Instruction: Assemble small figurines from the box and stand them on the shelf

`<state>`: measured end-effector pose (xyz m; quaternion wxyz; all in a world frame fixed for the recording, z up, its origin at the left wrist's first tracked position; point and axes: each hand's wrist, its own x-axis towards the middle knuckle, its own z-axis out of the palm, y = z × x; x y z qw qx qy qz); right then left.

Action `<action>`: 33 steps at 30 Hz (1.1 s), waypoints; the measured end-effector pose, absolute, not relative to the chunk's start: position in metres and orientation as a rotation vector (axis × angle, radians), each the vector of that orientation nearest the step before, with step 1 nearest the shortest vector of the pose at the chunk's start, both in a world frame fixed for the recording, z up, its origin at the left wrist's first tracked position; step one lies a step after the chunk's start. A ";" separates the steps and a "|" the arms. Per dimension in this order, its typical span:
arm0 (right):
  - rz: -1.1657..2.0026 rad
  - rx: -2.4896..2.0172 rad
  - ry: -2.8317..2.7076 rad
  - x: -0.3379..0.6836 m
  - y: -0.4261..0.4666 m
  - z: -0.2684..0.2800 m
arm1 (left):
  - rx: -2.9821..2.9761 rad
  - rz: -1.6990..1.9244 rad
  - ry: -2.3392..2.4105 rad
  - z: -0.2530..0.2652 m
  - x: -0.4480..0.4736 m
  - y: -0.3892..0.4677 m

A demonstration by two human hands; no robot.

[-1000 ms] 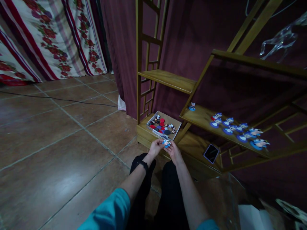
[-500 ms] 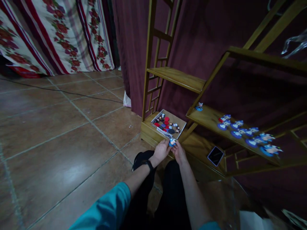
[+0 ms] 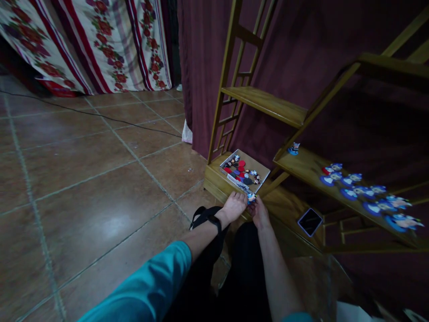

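A small blue-and-white figurine (image 3: 251,197) is between my two hands, just in front of a shallow cardboard box. My left hand (image 3: 236,204) has its fingers closed at the figurine's left side. From the right, my right hand (image 3: 259,212) pinches the same figurine. The cardboard box (image 3: 263,175) stands on the low wooden base and contains several small figures and red, purple and dark round discs. Several figurines on blue bases, such as a figurine (image 3: 351,179) in the middle, stand in a group on the right-hand shelf. A separate figurine (image 3: 294,148) stands at that shelf's left end.
A phone or tablet (image 3: 310,222) with a dark screen lies on the base of the wooden shelf unit (image 3: 264,105). Dark red cloth (image 3: 204,80) hangs behind it. A black cable (image 3: 127,122) crosses the tiled floor (image 3: 100,188) toward a floral curtain (image 3: 110,44).
The view has shifted, so the shelf and box appear further right. Both hands still have the figurine between them; my left hand has turned slightly, showing more of its back.
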<state>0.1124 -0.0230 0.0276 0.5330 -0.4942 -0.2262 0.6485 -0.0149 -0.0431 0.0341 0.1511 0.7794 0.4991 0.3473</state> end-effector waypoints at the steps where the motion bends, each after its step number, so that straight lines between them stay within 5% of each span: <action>1: 1.547 -1.185 -0.541 0.112 -0.023 0.028 | 2.248 0.985 1.440 0.034 -0.015 -0.043; 15: 1.598 -1.146 -0.473 0.119 -0.021 0.028 | 2.232 0.962 1.425 0.035 -0.014 -0.048; 23: 1.549 -1.117 -0.548 0.116 -0.022 0.027 | 1.811 1.205 1.185 0.027 -0.021 -0.035; 33: 1.548 -1.083 -0.701 0.108 -0.026 0.032 | 1.043 1.095 0.942 0.016 -0.025 -0.014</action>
